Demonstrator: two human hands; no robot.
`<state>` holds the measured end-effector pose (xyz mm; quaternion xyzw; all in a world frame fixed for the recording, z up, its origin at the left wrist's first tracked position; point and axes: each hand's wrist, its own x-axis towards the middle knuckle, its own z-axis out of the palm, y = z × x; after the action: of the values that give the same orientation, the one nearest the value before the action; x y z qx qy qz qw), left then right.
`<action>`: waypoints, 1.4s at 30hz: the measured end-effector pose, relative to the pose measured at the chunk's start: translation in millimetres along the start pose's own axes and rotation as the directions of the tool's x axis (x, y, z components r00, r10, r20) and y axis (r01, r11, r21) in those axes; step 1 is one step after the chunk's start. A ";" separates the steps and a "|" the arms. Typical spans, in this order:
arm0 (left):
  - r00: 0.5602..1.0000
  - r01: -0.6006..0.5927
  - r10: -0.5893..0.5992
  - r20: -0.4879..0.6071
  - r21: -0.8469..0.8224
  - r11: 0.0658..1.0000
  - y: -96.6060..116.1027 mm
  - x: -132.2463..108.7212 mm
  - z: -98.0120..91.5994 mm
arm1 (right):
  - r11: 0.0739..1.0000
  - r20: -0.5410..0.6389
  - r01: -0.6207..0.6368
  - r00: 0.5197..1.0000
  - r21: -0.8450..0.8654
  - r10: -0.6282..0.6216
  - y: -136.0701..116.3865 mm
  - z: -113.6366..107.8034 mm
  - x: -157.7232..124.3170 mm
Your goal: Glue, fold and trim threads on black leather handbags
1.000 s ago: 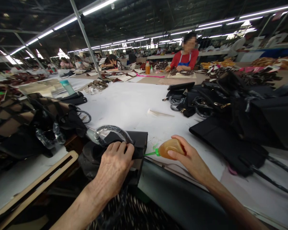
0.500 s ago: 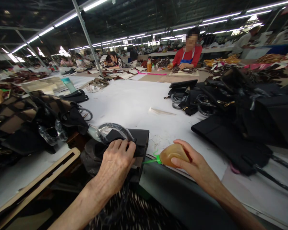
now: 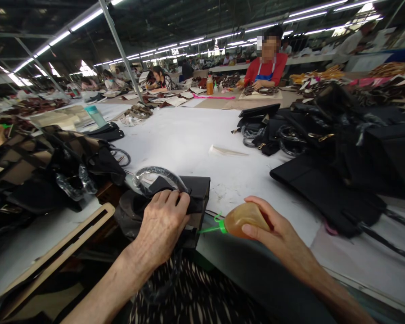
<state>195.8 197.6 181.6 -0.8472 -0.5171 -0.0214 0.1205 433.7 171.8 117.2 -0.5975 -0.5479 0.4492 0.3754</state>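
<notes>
My left hand (image 3: 165, 220) is closed on the upper part of a black handbag (image 3: 197, 189) at the table's near edge. A plastic-wrapped handle (image 3: 162, 173) arches up behind my knuckles; my fingertips are hidden in the dark material. In my right hand (image 3: 270, 225) is a squeeze bottle (image 3: 245, 220) of amber liquid, lying almost level. Its thin green nozzle (image 3: 209, 229) points left, with the tip right by the bag's side edge; whether it touches I cannot tell.
Black bags (image 3: 324, 189) are heaped on the right, and more bags (image 3: 70, 175) on the left. A pale pointed tool (image 3: 227, 150) lies on the white table (image 3: 178, 135). At lower left sits a slotted wooden frame (image 3: 57, 261). A co-worker in red (image 3: 265, 69) works across the table.
The green nozzle tip has shifted slightly left and down along the bag's edge. Both hands keep their hold, and the camera view has moved a little.
</notes>
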 end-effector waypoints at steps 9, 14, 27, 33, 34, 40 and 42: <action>1.000 -0.008 0.008 -0.001 0.001 1.000 0.7 0.5 -1.3 | 0.999 -0.048 0.006 0.999 0.051 -0.004 4.8 -0.4 1.8; 1.000 -0.006 0.006 -0.005 0.002 1.000 1.2 0.6 -1.4 | 0.999 -0.034 0.014 0.999 0.044 -0.012 7.0 5.5 2.9; 0.998 -0.023 0.024 -0.050 0.018 1.000 -0.6 1.9 3.4 | 0.993 0.070 -0.053 0.996 0.106 0.046 11.7 6.9 -14.2; 0.996 -0.041 0.043 -0.084 0.021 0.999 -2.3 2.3 3.9 | 0.983 0.088 -0.072 0.994 0.171 0.057 17.7 7.2 -13.7; 0.996 -0.041 0.042 -0.084 0.022 0.999 -2.4 2.2 4.0 | 0.980 0.081 -0.075 0.995 0.183 0.061 18.5 7.4 -13.6; 0.996 -0.037 0.038 -0.078 0.024 0.999 -2.0 1.4 6.6 | 0.970 0.046 -0.108 0.994 0.220 0.100 16.7 9.3 -15.6; 0.997 -0.036 0.037 -0.074 0.027 0.999 -1.8 0.8 6.9 | 0.970 0.041 -0.104 0.994 0.221 0.098 17.3 10.1 -16.2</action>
<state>194.0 200.6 175.4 -0.8535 -0.4969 -0.0440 0.1506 429.7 153.2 99.8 -0.5720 -0.4685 0.5353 0.4085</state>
